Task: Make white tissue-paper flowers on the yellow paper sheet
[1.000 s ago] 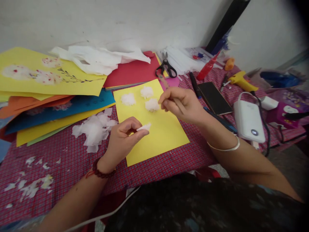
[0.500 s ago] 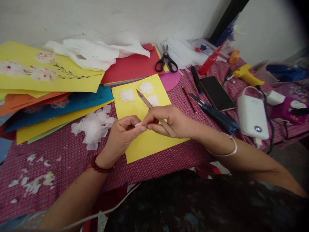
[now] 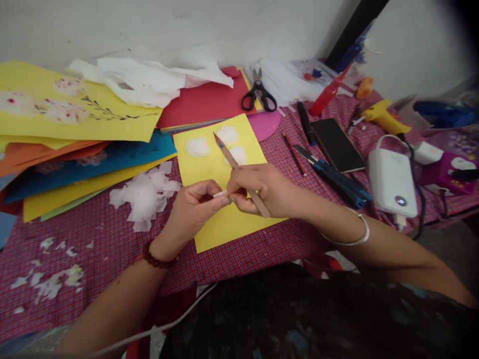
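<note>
A loose pile of torn white tissue (image 3: 144, 197) lies on the checked cloth (image 3: 93, 239), at about 9 o'clock from the hands.

Just right of it, the left hand (image 3: 194, 204) is curled, with thumb and forefinger pressed together on one end of a small tissue scrap (image 3: 220, 193). The scrap is held above the near half of the yellow sheet (image 3: 224, 229), between the two hands. It looks rolled or folded into a short strip, with its long axis running roughly from 9 to 3 o'clock.

By its look, the scrap is almost weightless, soft and limp. It would probably tear or flatten under a hard squeeze, so a light fingertip pinch at each end suits it best.

The right hand (image 3: 262, 192) meets the scrap at the other end, thumb and forefinger closed on it. The same hand also holds a pencil (image 3: 225, 152) clamped against its fingers. The pencil is stiff and light, gripped near its middle. Its long axis runs from 5 o'clock up to 11 o'clock, and the sharpened tip points at 11 o'clock toward three white tissue tufts (image 3: 197, 147) on the sheet's far end.

Farther off, scissors (image 3: 259, 94) lie at 12 o'clock and a white power bank (image 3: 391, 182) at 3 o'clock.
</note>
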### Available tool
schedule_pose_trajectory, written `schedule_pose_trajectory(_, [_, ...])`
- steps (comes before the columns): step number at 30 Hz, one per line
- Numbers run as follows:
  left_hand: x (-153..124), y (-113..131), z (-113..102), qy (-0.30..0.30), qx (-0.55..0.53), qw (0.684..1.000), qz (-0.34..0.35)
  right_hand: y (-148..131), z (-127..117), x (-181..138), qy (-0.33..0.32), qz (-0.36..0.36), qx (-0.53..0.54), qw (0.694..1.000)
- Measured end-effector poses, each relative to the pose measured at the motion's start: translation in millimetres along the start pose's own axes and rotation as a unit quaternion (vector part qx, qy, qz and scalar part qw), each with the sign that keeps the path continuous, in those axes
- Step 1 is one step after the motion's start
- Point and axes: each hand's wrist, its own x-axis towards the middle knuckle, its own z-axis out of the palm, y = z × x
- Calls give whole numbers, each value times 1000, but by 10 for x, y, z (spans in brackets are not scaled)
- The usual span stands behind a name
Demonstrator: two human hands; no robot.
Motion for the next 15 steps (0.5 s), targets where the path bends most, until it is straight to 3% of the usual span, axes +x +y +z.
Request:
schedule_pose_trajectory(5, [-13,10,9,-1,-6,1000,6,1,59,0,21,34,9,999])
schedule_pose_trajectory(10, [-26,35,-44,31,-16,999,13,47,-147,32,103,115,5,988])
schedule_pose_trajectory(15, [46,103,-161,92,-60,993,49,491,-485,-11,222,178,-75,956])
